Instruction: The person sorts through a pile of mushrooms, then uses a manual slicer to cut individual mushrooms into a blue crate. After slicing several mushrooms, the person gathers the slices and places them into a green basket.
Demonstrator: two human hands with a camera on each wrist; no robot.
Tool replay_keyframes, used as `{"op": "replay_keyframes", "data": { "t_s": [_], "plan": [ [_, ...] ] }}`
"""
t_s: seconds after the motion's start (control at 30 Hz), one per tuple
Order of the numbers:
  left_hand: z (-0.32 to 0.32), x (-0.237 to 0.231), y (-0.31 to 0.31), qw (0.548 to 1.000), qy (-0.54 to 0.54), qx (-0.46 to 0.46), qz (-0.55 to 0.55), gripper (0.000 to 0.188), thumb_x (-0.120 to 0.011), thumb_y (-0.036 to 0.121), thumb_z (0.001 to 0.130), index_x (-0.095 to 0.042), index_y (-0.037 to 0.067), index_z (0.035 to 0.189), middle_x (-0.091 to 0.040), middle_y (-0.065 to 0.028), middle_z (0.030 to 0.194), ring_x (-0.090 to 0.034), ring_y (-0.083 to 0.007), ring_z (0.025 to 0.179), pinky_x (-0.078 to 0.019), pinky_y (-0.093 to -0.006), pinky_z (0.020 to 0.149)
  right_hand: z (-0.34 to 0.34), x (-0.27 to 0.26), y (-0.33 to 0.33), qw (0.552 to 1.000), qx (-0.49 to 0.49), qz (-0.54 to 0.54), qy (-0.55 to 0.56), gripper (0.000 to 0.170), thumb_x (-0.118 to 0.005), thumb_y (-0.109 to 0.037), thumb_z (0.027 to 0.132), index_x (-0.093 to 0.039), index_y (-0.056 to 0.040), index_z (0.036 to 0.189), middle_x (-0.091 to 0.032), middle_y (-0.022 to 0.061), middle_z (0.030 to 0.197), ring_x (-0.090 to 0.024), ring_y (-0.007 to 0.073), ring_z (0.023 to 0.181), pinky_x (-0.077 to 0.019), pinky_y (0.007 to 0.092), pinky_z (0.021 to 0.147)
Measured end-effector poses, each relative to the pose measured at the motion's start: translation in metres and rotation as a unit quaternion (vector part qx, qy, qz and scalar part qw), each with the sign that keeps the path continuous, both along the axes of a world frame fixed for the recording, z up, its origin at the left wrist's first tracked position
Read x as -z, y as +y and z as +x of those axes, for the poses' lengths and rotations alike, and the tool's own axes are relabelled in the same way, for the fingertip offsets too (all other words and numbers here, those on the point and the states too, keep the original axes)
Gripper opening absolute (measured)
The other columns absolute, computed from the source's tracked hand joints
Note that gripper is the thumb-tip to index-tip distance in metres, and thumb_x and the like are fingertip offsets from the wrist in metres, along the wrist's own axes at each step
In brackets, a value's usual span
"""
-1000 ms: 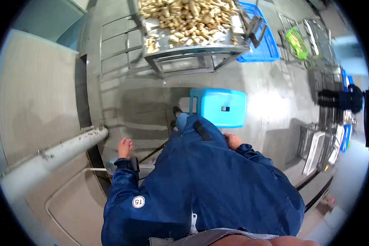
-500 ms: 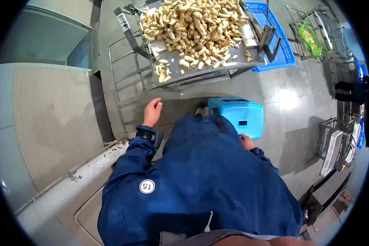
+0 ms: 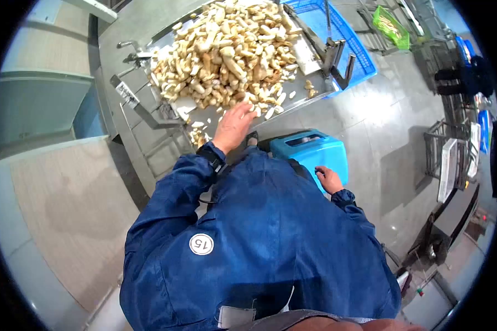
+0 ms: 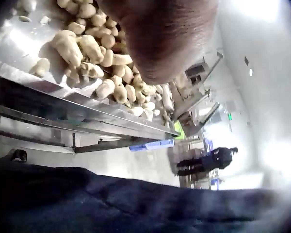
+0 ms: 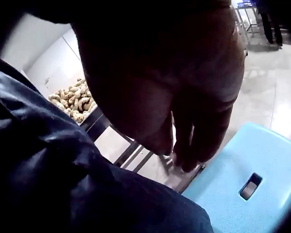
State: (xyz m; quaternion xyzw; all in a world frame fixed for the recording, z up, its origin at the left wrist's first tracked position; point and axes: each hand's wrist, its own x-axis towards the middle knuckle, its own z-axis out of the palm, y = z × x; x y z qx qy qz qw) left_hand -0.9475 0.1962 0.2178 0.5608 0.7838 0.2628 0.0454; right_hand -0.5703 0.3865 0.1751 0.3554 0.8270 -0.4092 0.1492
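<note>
A large heap of pale mushrooms covers the metal table. My left hand reaches over the table's near edge, its fingertips at the closest mushrooms; the left wrist view shows the underside of this hand above the heap. Low on my right side, my right hand hangs with loosely bent fingers and nothing visible in it. Beneath it in the head view is a light blue plastic stool. In the right wrist view the fingers point down beside the stool's top.
A blue crate sits beyond the table's right side. Farther right are a green basket on a rack, metal frames with a white tray, and a person in dark clothes. Metal bars stick out at the table's left.
My left hand has risen from low on the left, forward to the mushrooms on the table. The table appears closer and larger. My right hand stays low near the stool.
</note>
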Motion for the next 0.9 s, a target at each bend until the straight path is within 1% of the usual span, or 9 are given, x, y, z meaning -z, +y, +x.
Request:
{"op": "replay_keyframes", "data": {
  "t_s": [0.1, 0.13, 0.27, 0.37, 0.43, 0.53, 0.63, 0.73, 0.9],
  "plan": [
    [-0.011, 0.010, 0.050, 0.987, 0.045, 0.148, -0.036, 0.039, -0.058, 0.015, 0.085, -0.056, 0.016, 0.124, -0.048, -0.0088, 0.139, -0.040, -0.0278, 0.134, -0.0316, -0.0423, 0.111, -0.007, -0.003, -0.010, 0.999, 0.039, 0.005, -0.008, 0.031, -0.054, -0.021, 0.089, -0.065, -0.0049, 0.113, -0.066, 0.0218, 0.106, -0.062, 0.0401, 0.098, -0.0497, 0.0450, 0.085],
    [-0.016, 0.015, 0.066, 0.979, 0.071, 0.187, -0.041, 0.040, -0.059, 0.018, 0.087, -0.055, 0.016, 0.126, -0.046, -0.0089, 0.142, -0.038, -0.0272, 0.135, -0.0283, -0.0424, 0.113, -0.018, -0.017, -0.014, 0.996, 0.058, -0.022, -0.070, 0.031, -0.055, -0.022, 0.089, -0.065, -0.0058, 0.114, -0.066, 0.0217, 0.106, -0.062, 0.0406, 0.097, -0.0498, 0.0455, 0.084],
    [-0.035, 0.028, 0.108, 0.955, 0.084, 0.277, -0.066, 0.043, -0.052, 0.025, 0.092, -0.049, 0.019, 0.135, -0.042, -0.0086, 0.145, -0.029, -0.0260, 0.141, -0.0184, -0.0492, 0.116, -0.032, -0.016, -0.021, 0.997, 0.032, -0.051, -0.055, 0.034, -0.053, -0.023, 0.089, -0.064, -0.0059, 0.116, -0.066, 0.0224, 0.106, -0.062, 0.0402, 0.098, -0.0493, 0.0449, 0.086],
    [-0.044, 0.043, 0.108, 0.952, 0.093, 0.278, -0.087, 0.041, -0.052, 0.026, 0.092, -0.050, 0.018, 0.133, -0.042, -0.0072, 0.146, -0.030, -0.0251, 0.140, -0.0181, -0.0490, 0.116, -0.032, -0.017, -0.026, 0.998, 0.062, 0.009, -0.031, 0.032, -0.053, -0.023, 0.091, -0.063, -0.0058, 0.117, -0.068, 0.0193, 0.100, -0.066, 0.0346, 0.094, -0.0503, 0.0400, 0.083],
    [-0.054, 0.035, 0.101, 0.945, 0.151, 0.274, -0.098, 0.044, -0.056, 0.023, 0.088, -0.051, 0.018, 0.131, -0.046, -0.0069, 0.141, -0.032, -0.0246, 0.139, -0.0194, -0.0473, 0.116, -0.034, -0.027, -0.025, 0.994, 0.098, 0.000, -0.051, 0.032, -0.053, -0.023, 0.091, -0.063, -0.0055, 0.117, -0.069, 0.0183, 0.097, -0.066, 0.0337, 0.091, -0.0505, 0.0395, 0.082],
    [-0.074, 0.024, 0.081, 0.943, 0.110, 0.297, -0.103, 0.045, -0.063, 0.026, 0.081, -0.053, 0.016, 0.124, -0.051, -0.0066, 0.131, -0.035, -0.0256, 0.137, -0.0198, -0.0464, 0.116, -0.027, -0.027, -0.027, 0.990, 0.127, -0.018, -0.064, 0.033, -0.055, -0.023, 0.091, -0.062, -0.0063, 0.118, -0.070, 0.0166, 0.093, -0.067, 0.0310, 0.085, -0.0511, 0.0398, 0.078],
    [-0.079, 0.021, 0.068, 0.939, 0.125, 0.301, -0.114, 0.038, -0.060, 0.024, 0.084, -0.054, 0.016, 0.121, -0.051, -0.0049, 0.134, -0.038, -0.0252, 0.135, -0.0220, -0.0420, 0.116, -0.017, -0.018, -0.022, 0.987, 0.124, -0.043, -0.096, 0.034, -0.057, -0.021, 0.090, -0.062, -0.0061, 0.120, -0.070, 0.0172, 0.094, -0.068, 0.0287, 0.084, -0.0519, 0.0388, 0.077],
    [-0.082, 0.021, 0.057, 0.945, 0.128, 0.285, -0.092, 0.034, -0.056, 0.022, 0.087, -0.056, 0.015, 0.120, -0.051, -0.0046, 0.134, -0.043, -0.0240, 0.130, -0.0258, -0.0378, 0.115, -0.022, -0.023, -0.013, 0.986, 0.128, -0.043, -0.095, 0.033, -0.055, -0.022, 0.090, -0.064, -0.0060, 0.116, -0.067, 0.0224, 0.103, -0.064, 0.0383, 0.095, -0.0508, 0.0439, 0.084],
    [-0.081, 0.015, 0.044, 0.952, 0.115, 0.260, -0.113, 0.035, -0.052, 0.022, 0.091, -0.055, 0.012, 0.124, -0.049, -0.0055, 0.139, -0.043, -0.0234, 0.129, -0.0266, -0.0384, 0.114, -0.032, -0.026, 0.010, 0.990, 0.121, -0.033, -0.068, 0.031, -0.055, -0.022, 0.090, -0.064, -0.0055, 0.114, -0.067, 0.0200, 0.107, -0.064, 0.0372, 0.097, -0.0506, 0.0434, 0.085]
  ]
}}
